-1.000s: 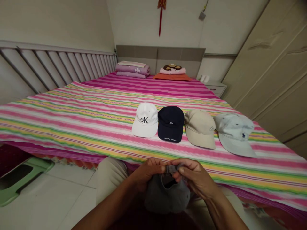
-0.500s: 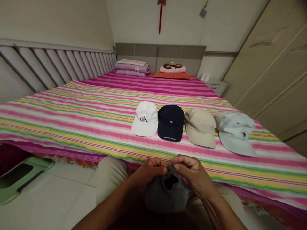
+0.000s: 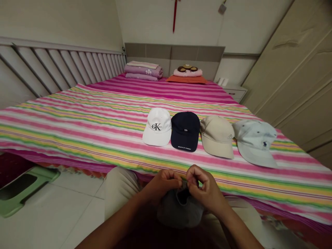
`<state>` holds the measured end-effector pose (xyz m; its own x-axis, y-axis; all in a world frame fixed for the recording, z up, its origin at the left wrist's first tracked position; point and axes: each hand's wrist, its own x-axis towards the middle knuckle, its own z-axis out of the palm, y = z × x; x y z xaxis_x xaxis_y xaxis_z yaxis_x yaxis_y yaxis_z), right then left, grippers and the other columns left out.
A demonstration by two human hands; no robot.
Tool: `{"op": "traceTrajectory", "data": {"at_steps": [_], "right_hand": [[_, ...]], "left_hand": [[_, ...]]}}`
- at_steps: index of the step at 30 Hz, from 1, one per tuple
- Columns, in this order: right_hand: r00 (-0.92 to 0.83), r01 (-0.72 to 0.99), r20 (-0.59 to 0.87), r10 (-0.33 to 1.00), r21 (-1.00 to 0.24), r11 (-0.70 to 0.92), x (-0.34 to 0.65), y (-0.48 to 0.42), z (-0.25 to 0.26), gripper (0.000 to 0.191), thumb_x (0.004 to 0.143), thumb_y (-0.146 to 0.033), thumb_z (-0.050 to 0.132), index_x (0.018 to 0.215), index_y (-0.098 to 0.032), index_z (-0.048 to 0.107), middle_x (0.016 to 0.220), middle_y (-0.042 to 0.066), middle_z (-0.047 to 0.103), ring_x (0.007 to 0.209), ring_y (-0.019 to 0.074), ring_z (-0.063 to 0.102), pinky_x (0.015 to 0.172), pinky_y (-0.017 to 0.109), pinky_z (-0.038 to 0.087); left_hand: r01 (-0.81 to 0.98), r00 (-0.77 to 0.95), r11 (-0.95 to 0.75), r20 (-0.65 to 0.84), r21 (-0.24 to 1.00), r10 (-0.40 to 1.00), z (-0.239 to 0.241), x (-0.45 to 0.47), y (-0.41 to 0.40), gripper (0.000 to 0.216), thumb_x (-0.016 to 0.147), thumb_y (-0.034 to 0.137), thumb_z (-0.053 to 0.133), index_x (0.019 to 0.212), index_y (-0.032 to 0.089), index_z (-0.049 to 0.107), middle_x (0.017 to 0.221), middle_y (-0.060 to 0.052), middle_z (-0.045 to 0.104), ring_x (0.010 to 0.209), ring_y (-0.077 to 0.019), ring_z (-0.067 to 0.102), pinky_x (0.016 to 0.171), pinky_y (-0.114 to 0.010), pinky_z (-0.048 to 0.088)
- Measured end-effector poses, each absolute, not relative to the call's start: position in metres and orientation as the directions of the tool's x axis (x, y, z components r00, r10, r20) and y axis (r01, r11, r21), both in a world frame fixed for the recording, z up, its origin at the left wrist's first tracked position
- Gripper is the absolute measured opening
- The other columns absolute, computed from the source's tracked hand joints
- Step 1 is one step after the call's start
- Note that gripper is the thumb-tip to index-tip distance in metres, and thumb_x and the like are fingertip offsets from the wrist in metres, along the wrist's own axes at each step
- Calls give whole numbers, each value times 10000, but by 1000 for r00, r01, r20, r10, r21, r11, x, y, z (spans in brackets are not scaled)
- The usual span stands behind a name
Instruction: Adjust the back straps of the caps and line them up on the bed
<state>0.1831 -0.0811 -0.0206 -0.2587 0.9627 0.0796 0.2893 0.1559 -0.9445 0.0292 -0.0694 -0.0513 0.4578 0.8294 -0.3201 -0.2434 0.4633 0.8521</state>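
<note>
A dark grey baseball cap [image 3: 178, 214] rests over my lap, with the opening at its back turned up. My left hand [image 3: 166, 181] pinches the cap's back strap from the left. Fingers bent together, my right hand [image 3: 202, 183] pinches the strap's other side; the strap itself is mostly hidden. Beyond my hands, caps lie in a row on the bed: a white cap [image 3: 157, 128], a navy cap [image 3: 185, 131], a beige cap [image 3: 217, 136] and a pale blue cap [image 3: 255, 141], brims toward me.
A striped sheet [image 3: 77, 128] covers the bed before me. Folded purple bedding [image 3: 144, 72] and a pink-and-orange stack [image 3: 186, 77] lie by the headboard [image 3: 147, 51]. A green stool [image 3: 28, 188] stands on the floor at left; a white nightstand [image 3: 236, 92] is at far right.
My right hand has turned and its fingers have curled in more over the strap. My left hand keeps its pinch. The view has shifted slightly.
</note>
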Motion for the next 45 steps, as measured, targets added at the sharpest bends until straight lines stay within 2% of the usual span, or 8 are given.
{"op": "traceTrajectory", "data": {"at_steps": [4,9,14,18,27,33,40,45], "right_hand": [[-367,402,95,926,-881,249,186,-82,-16,126,612,-68,463,620,-194,462,540,-56,384,484,89,319,438,218,227],[-417,304,-37,908,-947,101,192,-79,-17,63,679,-138,500,663,-194,474,548,-61,365,503,93,313,456,218,246],[-460,242,-112,881,-970,2,194,-76,-21,95,640,-115,503,637,-189,442,544,-70,346,495,80,276,450,216,212],[-473,231,-120,873,-973,-9,195,-74,-23,118,610,-79,469,632,-188,430,543,-72,341,493,74,272,448,212,203],[-488,290,-118,865,-956,33,194,-74,-18,159,542,-46,403,588,-196,389,531,-72,328,487,73,271,436,209,192],[-399,245,-109,910,-970,-8,194,-74,-24,126,591,-88,457,604,-200,400,525,-78,327,480,77,262,434,213,190],[-180,164,-28,983,-986,2,187,-84,-34,170,657,-177,533,613,-213,372,527,-76,338,477,81,265,440,217,219],[-71,128,23,997,-991,32,182,-93,-39,176,695,-247,575,623,-209,419,523,-62,353,493,94,305,444,221,245]], "left_hand": [[-245,465,486,-338,839,818,-54,28,-69,190,539,248,716,545,118,577,460,15,543,415,-62,430,454,-204,296],[-245,471,506,-354,827,808,-57,25,-67,171,529,229,721,557,106,605,462,9,557,405,-59,429,443,-202,287],[-246,510,542,-368,803,777,-58,25,-68,155,527,216,718,577,94,637,503,-15,595,435,-71,475,469,-205,316],[-243,504,533,-364,811,783,-60,28,-69,147,532,224,707,564,98,638,496,-13,588,431,-68,456,469,-209,301],[-81,446,423,-347,902,825,-60,29,-68,178,539,264,703,548,106,621,465,12,544,413,-54,391,439,-206,252],[-44,431,383,-328,923,840,-61,31,-68,158,560,255,687,558,104,637,466,11,539,415,-52,384,425,-201,246],[-146,416,435,-344,889,842,-54,31,-71,158,566,245,702,579,97,645,458,14,538,409,-54,395,435,-201,270],[-233,448,492,-357,839,820,-55,30,-71,180,541,247,727,608,91,669,481,-8,585,418,-67,448,457,-205,313]]}}
